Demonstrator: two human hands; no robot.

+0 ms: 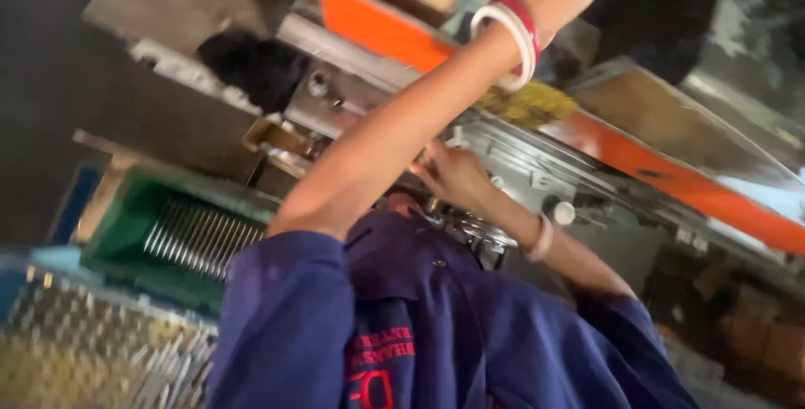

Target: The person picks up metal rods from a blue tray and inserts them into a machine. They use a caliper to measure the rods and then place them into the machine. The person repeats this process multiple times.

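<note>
Oddly tilted, your view shows one hand (453, 170) resting on the steel machine (503, 166) at center, fingers loosely curled; your other hand exits at 1 o'clock, fingers unseen.

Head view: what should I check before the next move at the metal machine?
1. Wearer's own hands visible: not ok, both arms appear to belong to the person in the blue shirt.
2. That person's lower hand on the machine: ok, it touches the metal parts.
3. Hand of the bangled arm: cannot tell, it is out of frame.
4. Anything gripped: cannot tell, too blurred.
5. Green bin apart from the arms: ok.
</note>
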